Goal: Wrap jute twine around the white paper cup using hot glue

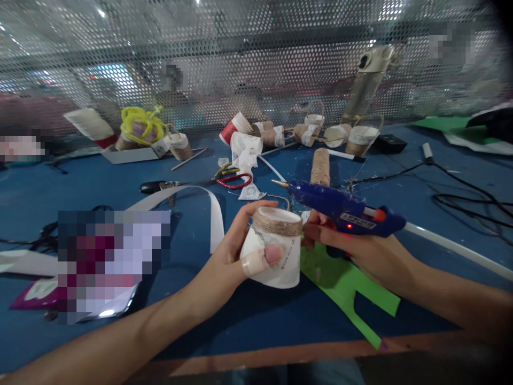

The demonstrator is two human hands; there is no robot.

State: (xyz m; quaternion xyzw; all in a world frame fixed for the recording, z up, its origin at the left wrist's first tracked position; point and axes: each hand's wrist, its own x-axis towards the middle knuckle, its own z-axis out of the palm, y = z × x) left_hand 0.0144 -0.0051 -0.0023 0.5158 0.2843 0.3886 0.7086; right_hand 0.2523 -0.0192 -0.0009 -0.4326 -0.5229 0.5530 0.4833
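Observation:
My left hand point(234, 248) is wrapped round a white paper cup point(286, 270), its taped thumb across the printed side. The cup is upside down, narrow end up, with brown twine point(276, 223) wound around that end. In my right hand point(360, 247) is a blue hot glue gun point(328, 204), gripped by its handle. A red light glows on the gun, and its nozzle points left, above and behind the cup. My right fingertips are close to the wound twine; whether they touch it, I cannot tell. A spool of twine point(320, 167) stands behind the gun.
Red-handled scissors point(236, 182) and a white paper strip point(216, 219) lie beyond my left hand. Several twine-wrapped cups point(360, 141) line the back by a perforated metal screen point(280, 64). Green sheet material point(340, 283) lies under my right hand; a black cable point(465, 200) runs at right.

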